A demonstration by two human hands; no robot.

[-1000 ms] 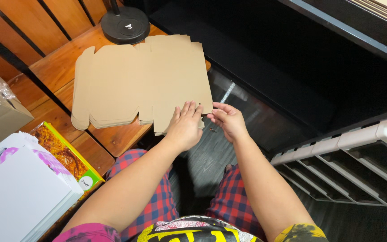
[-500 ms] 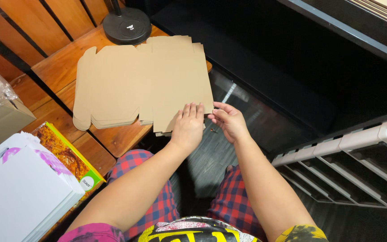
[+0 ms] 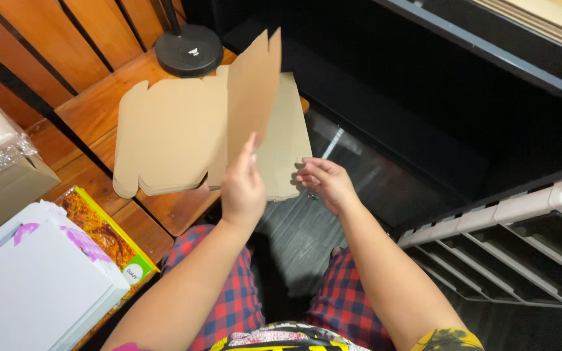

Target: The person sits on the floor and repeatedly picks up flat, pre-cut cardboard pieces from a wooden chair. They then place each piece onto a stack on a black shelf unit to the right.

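- You're seated in what looks like a small packing workshop or stockroom.
- A stack of flat cardboard box blanks (image 3: 170, 133) lies on the slatted wooden bench (image 3: 86, 104).
- White folded cartons (image 3: 34, 292) sit beside you.
- Plastic drawer units (image 3: 508, 240) stand at your right.

tan cardboard sheet (image 3: 253, 84), red-blue (plaid) shorts (image 3: 232, 296)

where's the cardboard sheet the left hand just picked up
In the head view the lifted cardboard sheet stands tilted up at upper centre, pinched by the left hand above the stack of flat cardboard blanks, just below the black round lamp base.
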